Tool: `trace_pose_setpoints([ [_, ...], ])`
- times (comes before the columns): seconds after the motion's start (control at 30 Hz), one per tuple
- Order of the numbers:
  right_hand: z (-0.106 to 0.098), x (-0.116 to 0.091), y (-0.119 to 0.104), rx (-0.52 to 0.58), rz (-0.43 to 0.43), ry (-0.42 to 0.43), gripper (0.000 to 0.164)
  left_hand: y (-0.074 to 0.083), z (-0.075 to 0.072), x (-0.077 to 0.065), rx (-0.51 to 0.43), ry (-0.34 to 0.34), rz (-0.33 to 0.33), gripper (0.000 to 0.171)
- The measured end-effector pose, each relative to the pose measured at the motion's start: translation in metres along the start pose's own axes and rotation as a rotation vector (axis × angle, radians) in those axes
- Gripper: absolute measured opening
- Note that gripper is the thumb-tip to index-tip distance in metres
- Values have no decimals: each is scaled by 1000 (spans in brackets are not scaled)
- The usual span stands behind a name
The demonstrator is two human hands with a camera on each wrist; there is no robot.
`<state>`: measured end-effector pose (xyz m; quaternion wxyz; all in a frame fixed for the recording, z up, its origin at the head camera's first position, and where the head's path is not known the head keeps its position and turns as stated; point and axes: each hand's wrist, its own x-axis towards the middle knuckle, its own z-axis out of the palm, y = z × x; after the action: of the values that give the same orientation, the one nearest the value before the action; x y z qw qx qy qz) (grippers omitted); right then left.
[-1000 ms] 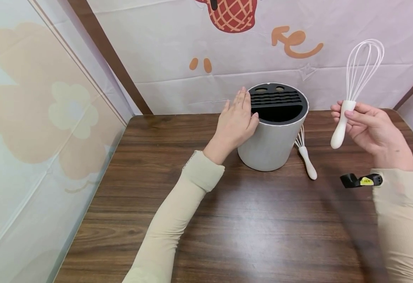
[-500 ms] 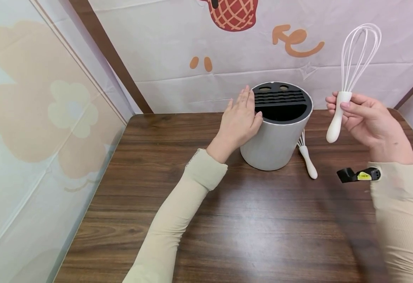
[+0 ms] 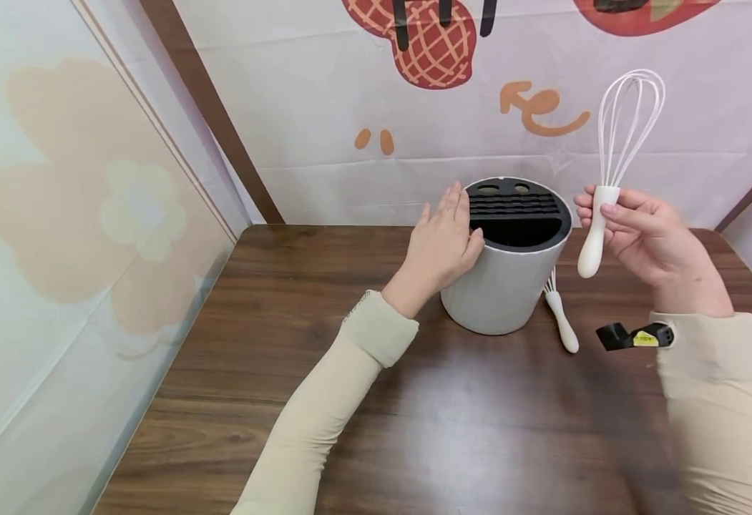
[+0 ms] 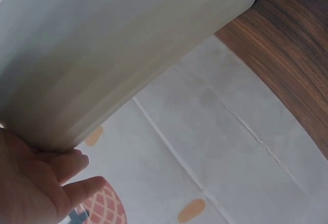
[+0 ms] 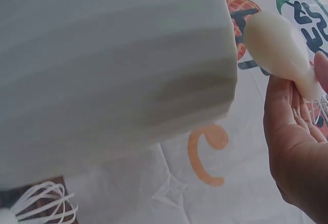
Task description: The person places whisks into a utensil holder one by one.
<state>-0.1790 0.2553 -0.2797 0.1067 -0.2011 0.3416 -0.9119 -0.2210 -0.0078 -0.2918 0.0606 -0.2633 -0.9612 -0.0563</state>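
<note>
A white whisk (image 3: 597, 239) is held upright by its handle between the thumb and fingers of my right hand (image 3: 649, 229). Its wire loops point up, and the hand is just right of the utensil holder. That holder (image 3: 494, 290) is a pale grey cylinder with a black slotted lid (image 3: 520, 239), divided into slots, two holes and a wide dark opening. My left hand (image 3: 440, 243) lies against the holder's left rim, fingers extended. A second white whisk (image 3: 562, 322) lies on the table at the holder's right, its loops partly hidden behind it; these loops (image 5: 46, 203) show in the right wrist view.
The brown wooden table (image 3: 221, 400) carries the holder near its back edge. Behind it hangs a white printed cloth (image 3: 305, 93), with another flowered cloth (image 3: 60, 286) on the left. A black camera mount (image 3: 633, 336) sticks out from my right cuff.
My right hand has carried the whisk leftward, closer to the holder. The head view has tilted up a little. My left hand stays on the holder's rim.
</note>
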Motion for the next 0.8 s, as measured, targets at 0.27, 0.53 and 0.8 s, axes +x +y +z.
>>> trace_pose_setpoints([
  [0.27, 9, 9, 8, 23, 1, -26, 31, 2, 3, -2, 22, 4, 2, 63],
  [0.53, 21, 25, 6, 40, 4, -50, 30, -1, 0, 0, 31, 6, -1, 62],
  [0.8, 31, 30, 13, 17, -39, -22, 27, 0, 2, -2, 24, 2, 0, 62],
])
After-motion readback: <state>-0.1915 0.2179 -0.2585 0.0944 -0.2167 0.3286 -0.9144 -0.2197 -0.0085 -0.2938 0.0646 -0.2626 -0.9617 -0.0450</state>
